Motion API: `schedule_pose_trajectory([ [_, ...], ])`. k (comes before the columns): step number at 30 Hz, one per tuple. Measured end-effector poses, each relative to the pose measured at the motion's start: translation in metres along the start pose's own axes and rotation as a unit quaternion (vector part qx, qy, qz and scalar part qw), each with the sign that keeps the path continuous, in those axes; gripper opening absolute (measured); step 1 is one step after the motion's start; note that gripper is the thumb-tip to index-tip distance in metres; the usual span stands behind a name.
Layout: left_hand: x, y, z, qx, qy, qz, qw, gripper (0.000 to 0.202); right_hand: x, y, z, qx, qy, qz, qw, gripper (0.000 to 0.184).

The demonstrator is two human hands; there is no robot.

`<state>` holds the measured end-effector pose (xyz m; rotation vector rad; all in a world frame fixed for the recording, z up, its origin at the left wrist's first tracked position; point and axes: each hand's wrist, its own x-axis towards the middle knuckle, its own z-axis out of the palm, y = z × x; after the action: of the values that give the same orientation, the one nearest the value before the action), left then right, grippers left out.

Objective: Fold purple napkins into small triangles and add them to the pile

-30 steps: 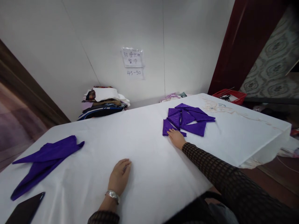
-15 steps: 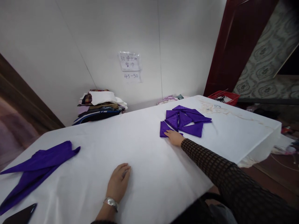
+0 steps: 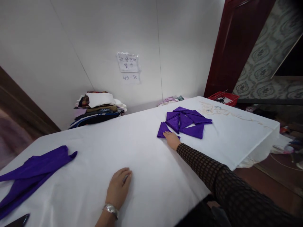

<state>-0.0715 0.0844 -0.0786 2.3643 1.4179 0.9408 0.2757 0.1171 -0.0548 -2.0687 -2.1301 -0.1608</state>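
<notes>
Hands rest palm-down, right one touching purple cloth.

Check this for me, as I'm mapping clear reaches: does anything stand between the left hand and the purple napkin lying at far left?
Nothing visible does: only white tablecloth lies between the left hand and the purple napkin. The dark phone-like object lies nearer the person, off that direct line.

Smooth, faintly glossy purple cloths, matt fabric tablecloth, shiny metal bracelet, paper sign.
</notes>
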Motion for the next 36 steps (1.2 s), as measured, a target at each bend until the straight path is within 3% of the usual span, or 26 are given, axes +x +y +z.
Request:
schedule_pose_trajectory([
  [11,-0.004,-0.004,0.001,0.031,0.027,0.062,0.997,0.030,0.081,-0.031,0.008,-0.026,0.009,0.107,0.994,0.037],
  [22,-0.008,0.004,-0.005,0.066,0.038,0.110,0.991,0.024,0.159,-0.011,0.022,-0.013,0.022,0.251,0.968,0.039],
  [28,-0.009,0.005,-0.005,0.070,0.036,0.099,0.992,0.023,0.164,-0.011,0.026,-0.016,0.014,0.248,0.969,0.043],
  [36,-0.009,0.002,-0.002,0.064,0.027,0.099,0.993,0.024,0.132,-0.017,0.020,-0.040,0.016,0.181,0.983,0.048],
])
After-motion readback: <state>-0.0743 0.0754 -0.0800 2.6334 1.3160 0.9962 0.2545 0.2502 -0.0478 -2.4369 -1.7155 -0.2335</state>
